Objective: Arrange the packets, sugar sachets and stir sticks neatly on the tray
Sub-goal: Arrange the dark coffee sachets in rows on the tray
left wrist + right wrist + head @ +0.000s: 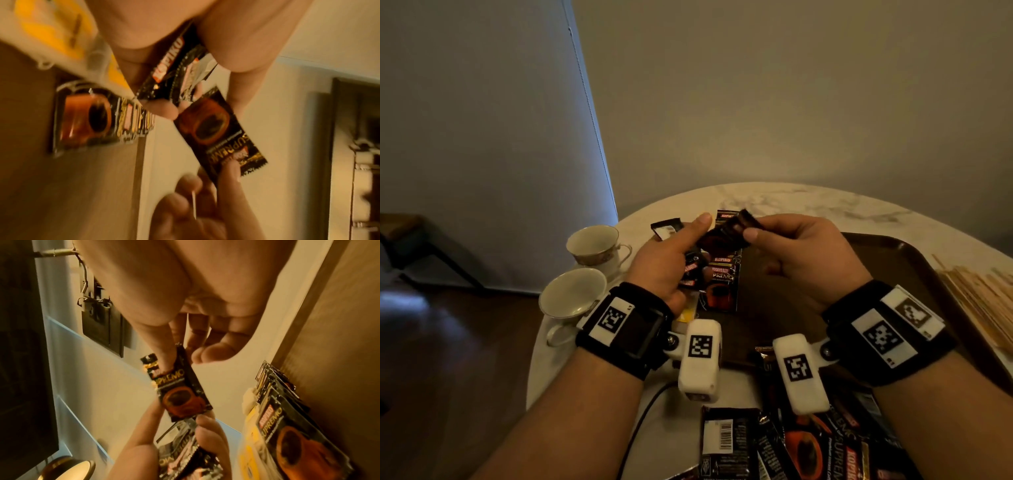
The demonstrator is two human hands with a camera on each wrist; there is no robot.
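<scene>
Head camera first: my left hand (pixel 671 260) was curled round a small bunch of coffee packets (pixel 693 270), thumb stretched out toward twelve o'clock. My right hand (pixel 801 253) pinched one more coffee packet (pixel 726 233) by its top end between thumb and forefinger, holding it in the air between both hands, its lower end touching my left fingers. Under them the brown tray (pixel 914 260) lay on the marble table (pixel 808 202), with a row of packets (pixel 722 281) lying flat at its nine o'clock side. Stir sticks (pixel 983 301) were piled on the table at three o'clock, just off the tray's edge. More loose packets (pixel 791 448) were heaped at six o'clock, and two teacups (pixel 585 267) stood at nine o'clock.

Left wrist camera: my fingers (pixel 162 107) were closed on the bunch, a red-lettered packet (pixel 168 65) against my palm. The single packet (pixel 216 134) stood just beyond, my right thumb on its far end. A yellow sachet (pixel 53 27) showed blurred at eleven o'clock.

Right wrist camera: thumb and forefinger (pixel 162 353) clamped the packet's (pixel 180 392) upper edge; the other fingers hung loosely curled. At four o'clock the tray's row (pixel 287 418) overlapped like shingles.
</scene>
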